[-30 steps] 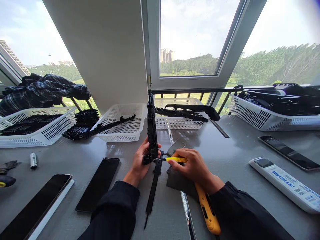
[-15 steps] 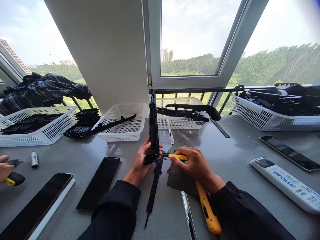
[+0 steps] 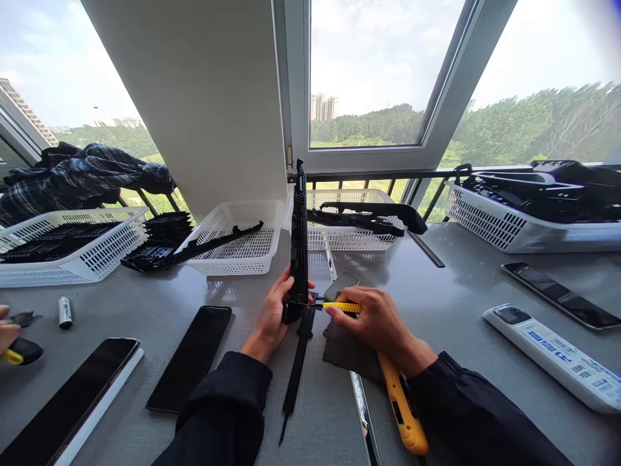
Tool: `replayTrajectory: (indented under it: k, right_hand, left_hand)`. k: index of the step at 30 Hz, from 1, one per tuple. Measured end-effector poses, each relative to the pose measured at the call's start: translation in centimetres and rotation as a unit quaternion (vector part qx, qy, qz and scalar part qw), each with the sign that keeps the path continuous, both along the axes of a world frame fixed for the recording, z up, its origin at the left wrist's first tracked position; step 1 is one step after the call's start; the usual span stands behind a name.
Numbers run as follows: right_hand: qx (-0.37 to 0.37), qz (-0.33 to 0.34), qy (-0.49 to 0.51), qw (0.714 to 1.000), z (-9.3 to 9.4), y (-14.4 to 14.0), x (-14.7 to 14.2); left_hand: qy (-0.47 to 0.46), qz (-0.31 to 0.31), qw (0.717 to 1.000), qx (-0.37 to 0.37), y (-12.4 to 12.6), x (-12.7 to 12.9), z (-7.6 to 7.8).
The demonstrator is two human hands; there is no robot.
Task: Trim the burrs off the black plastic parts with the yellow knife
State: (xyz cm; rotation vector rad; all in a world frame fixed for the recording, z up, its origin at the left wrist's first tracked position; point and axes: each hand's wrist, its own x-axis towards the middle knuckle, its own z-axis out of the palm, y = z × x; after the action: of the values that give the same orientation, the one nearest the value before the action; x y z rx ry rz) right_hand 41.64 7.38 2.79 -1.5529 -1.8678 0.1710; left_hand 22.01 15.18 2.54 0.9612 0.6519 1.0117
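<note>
My left hand (image 3: 272, 317) grips the lower end of a long black plastic trim piece (image 3: 299, 239), tilted up toward the window. In my right hand (image 3: 381, 317) is a slim yellow-handled utility knife (image 3: 342, 307), its narrow tip against the trim's lower end. Exact contact at the tip is too small to make out. Below them another thin black strip (image 3: 297, 375) lies on the table. A dark grey cloth (image 3: 342, 346) and an orange-yellow handheld tool (image 3: 405, 414) lie under and beside my right wrist.
White baskets (image 3: 242, 265) line the back, several holding black parts. Phones (image 3: 191, 359) lie left and right, with a white labelled device (image 3: 553, 356) at right. A metal strip (image 3: 363, 414) crosses the front. Another person's hand (image 3: 7, 333) holds a black-and-yellow tool at far left.
The black trim piece has tipped slightly, its upper end rising and shifting right. My right hand with the knife has moved slightly left. The other person's hand has shifted a little left.
</note>
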Motion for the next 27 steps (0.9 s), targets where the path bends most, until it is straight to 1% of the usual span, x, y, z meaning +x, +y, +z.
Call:
replayTrajectory:
  k: [8, 16, 22, 27]
  right_hand:
    - [-0.02, 0.024, 0.009, 0.999, 0.54, -0.1, -0.02]
    - [-0.001, 0.05, 0.003, 0.999, 0.44, -0.33, -0.06]
    - [0.01, 0.023, 0.033, 0.999, 0.27, -0.15, 0.15]
    - [-0.012, 0.057, 0.002, 0.998, 0.22, -0.17, -0.03]
  left_hand:
    - [-0.001, -0.009, 1.0, 0.002, -0.1, -0.05, 0.04]
    - [-0.023, -0.009, 0.999, -0.02, -0.17, 0.02, 0.42]
    - [-0.022, -0.012, 1.0, -0.012, -0.15, 0.01, 0.41]
    - [-0.023, -0.016, 0.999, -0.019, -0.3, 0.04, 0.57]
